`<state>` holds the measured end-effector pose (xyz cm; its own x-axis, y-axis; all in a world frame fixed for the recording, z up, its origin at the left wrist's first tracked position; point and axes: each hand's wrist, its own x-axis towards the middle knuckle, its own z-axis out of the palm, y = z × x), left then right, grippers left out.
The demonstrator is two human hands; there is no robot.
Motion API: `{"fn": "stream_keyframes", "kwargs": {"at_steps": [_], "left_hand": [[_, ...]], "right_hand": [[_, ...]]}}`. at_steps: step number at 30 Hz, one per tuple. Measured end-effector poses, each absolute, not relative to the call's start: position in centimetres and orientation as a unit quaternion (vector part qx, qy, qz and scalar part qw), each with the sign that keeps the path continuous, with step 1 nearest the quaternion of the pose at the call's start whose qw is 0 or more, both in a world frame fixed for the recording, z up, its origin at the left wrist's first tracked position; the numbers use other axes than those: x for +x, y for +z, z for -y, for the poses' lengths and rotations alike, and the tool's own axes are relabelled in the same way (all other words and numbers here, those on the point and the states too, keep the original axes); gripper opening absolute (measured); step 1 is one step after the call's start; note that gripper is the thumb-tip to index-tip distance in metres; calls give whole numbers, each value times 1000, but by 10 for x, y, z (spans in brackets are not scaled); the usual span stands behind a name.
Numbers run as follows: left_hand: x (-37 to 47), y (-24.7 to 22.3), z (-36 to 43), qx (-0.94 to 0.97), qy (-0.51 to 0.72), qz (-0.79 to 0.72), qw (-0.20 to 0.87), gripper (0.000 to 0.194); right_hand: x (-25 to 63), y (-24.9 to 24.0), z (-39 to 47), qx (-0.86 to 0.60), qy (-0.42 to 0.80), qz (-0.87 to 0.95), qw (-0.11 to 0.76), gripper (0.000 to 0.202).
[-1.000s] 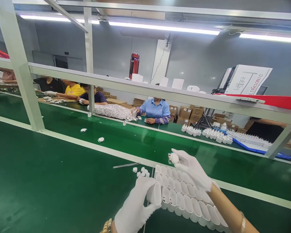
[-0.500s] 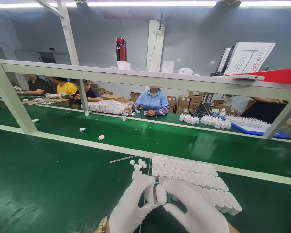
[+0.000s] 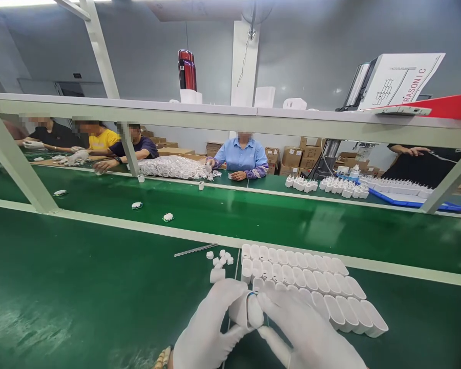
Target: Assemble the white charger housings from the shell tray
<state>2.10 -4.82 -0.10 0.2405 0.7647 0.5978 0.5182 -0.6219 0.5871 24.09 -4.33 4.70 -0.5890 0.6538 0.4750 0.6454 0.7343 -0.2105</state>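
Observation:
My left hand (image 3: 211, 323), in a white glove, is closed around a hollow white plastic housing (image 3: 238, 310) whose mouth faces right. My right hand (image 3: 305, 325), gloved too, pinches a rounded white plastic insert (image 3: 255, 311) with thumb and fingers. The insert lies against the housing's mouth; a bit of blue shows at its upper edge. How deep it sits I cannot tell. Just beyond my hands stand rows of open white housings (image 3: 336, 310), partly hidden by my right hand. A single white housing (image 3: 217, 275) lies beyond my left hand, beside several small white pieces (image 3: 223, 258).
A thin clear strip (image 3: 195, 250) lies on the green table. Behind a pale rail runs a green belt (image 3: 223, 210) carrying small white parts (image 3: 168, 217). A shelf beam (image 3: 215, 113) crosses overhead. Opposite sits a co-worker in blue (image 3: 242, 156) near a bag of clear parts (image 3: 172, 167).
The insert has come closer into the housing's mouth, and the dark inside seen earlier is covered. The small parts on the belt have shifted right. The view has tilted slightly.

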Motion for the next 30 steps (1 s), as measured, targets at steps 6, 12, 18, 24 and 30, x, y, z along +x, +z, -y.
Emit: {"fn": "stream_keyframes", "kwargs": {"at_steps": [6, 12, 18, 24, 30], "left_hand": [[20, -3, 46, 747, 471, -441, 160, 48], [22, -3, 48, 733, 467, -451, 200, 44], [34, 2, 51, 725, 490, -384, 293, 70], [35, -13, 54, 726, 428, -366, 395, 92], [30, -11, 55, 769, 272, -412, 407, 94]], "right_hand": [[229, 50, 43, -416, 54, 897, 138, 55], [216, 41, 48, -451, 181, 865, 124, 78], [235, 47, 38, -387, 238, 847, 278, 33], [229, 61, 38, -405, 369, 812, 202, 20], [230, 52, 36, -366, 428, 800, 207, 18]]}}
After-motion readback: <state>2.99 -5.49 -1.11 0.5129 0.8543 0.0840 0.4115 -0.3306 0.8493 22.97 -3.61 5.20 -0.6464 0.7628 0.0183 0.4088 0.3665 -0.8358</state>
